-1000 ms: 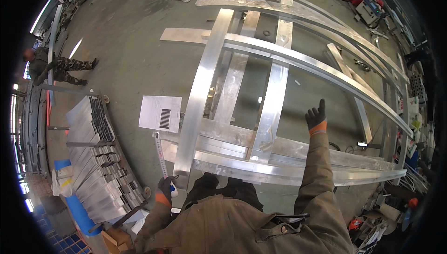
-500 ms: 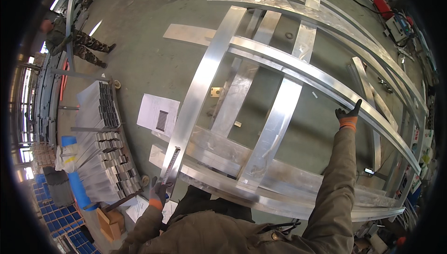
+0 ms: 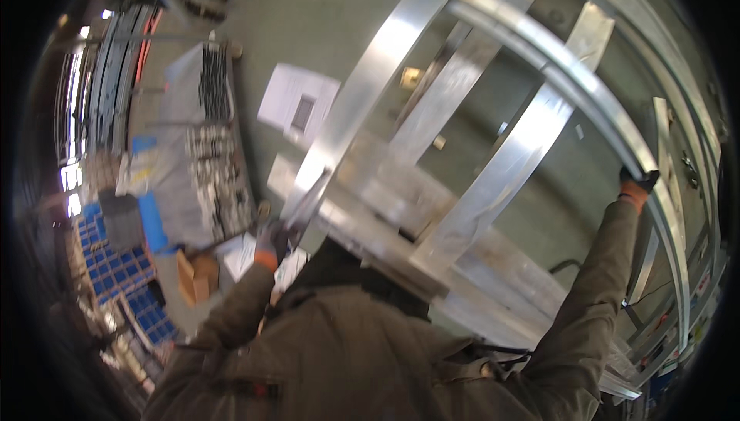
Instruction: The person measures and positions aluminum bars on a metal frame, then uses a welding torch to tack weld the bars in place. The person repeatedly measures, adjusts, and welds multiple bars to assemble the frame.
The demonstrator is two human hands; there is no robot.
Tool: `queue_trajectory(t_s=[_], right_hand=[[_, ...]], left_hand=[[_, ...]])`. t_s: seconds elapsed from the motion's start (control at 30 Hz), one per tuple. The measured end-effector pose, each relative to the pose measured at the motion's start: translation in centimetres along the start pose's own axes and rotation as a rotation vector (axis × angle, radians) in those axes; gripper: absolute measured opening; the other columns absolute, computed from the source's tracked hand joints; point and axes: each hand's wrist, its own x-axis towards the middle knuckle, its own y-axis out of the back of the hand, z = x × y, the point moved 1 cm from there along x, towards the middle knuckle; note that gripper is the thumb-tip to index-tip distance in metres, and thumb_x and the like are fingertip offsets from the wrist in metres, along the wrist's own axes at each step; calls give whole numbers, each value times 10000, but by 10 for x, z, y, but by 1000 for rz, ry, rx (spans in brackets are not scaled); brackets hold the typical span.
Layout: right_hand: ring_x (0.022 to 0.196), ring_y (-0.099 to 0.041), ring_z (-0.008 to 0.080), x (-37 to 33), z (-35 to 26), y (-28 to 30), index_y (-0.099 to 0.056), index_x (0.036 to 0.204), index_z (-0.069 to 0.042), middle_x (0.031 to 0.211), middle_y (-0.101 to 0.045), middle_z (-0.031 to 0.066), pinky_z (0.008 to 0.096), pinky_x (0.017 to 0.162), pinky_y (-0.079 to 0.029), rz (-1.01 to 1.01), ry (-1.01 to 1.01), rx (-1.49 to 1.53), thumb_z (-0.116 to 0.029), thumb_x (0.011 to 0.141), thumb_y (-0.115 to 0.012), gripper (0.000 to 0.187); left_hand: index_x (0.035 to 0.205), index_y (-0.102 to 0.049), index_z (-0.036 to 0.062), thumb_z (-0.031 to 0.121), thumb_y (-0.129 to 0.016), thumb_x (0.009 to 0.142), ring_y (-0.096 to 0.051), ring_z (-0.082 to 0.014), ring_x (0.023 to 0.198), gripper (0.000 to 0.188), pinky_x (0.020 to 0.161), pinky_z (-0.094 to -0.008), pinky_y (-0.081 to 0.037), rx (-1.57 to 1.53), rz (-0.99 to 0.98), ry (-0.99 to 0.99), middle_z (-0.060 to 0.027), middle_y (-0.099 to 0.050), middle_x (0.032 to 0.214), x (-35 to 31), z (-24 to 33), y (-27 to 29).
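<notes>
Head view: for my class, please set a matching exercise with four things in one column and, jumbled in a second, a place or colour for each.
Things:
1. left hand
2. printed sheet
3. right hand
4. cardboard box

Places or colours:
A. right half of the picture
B. brown
C. near the lower end of a wide metal bar
D. mostly white

Pairs: 1-C, 2-D, 3-A, 4-B
</notes>
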Motion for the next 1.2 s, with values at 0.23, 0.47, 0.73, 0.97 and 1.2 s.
queue_trajectory(t_s=[0.23,0.47,0.73,0.97,1.2], right_hand=[[1377,-473,390,-41,-27,31,-538,1459,-114,1451,-546,222,605,1240,-280,-16,-255,-22,-659,871,-787,840],[1370,-527,367,-280,-118,219,-446,1533,43,1505,-532,277,494,1183,-390,554,825,-959,-592,964,-725,898],[1352,-565,377,-473,-25,378,-419,1546,117,1520,-534,290,458,1101,-493,1141,471,-777,-543,1020,-682,884],[1435,-512,377,-451,56,407,-241,1680,32,1657,-412,258,438,1224,-403,1144,528,-420,-584,1030,-624,974],[1460,-519,322,-435,63,459,-465,1603,13,1600,-546,156,394,1234,-388,809,239,105,-786,1033,-398,984]], left_hand=[[1030,-790,20,96,-686,980,-696,-258,966,138,873,-361,-526,-118,-100,55,-151,-749,1035,6,-11,0],[1133,-790,33,129,-644,993,-691,-282,1060,224,955,-373,-523,-237,-230,163,-172,-739,1160,122,-29,-20],[1103,-771,24,171,-664,971,-694,-267,1005,225,906,-373,-535,-210,-226,218,-156,-735,1102,229,-19,-75],[1077,-754,16,207,-681,951,-696,-253,957,240,862,-374,-546,-179,-244,216,-142,-732,1052,259,-3,-93],[1051,-737,9,244,-698,931,-699,-240,908,267,819,-374,-557,-168,-233,245,-128,-728,1001,275,-2,-95]])
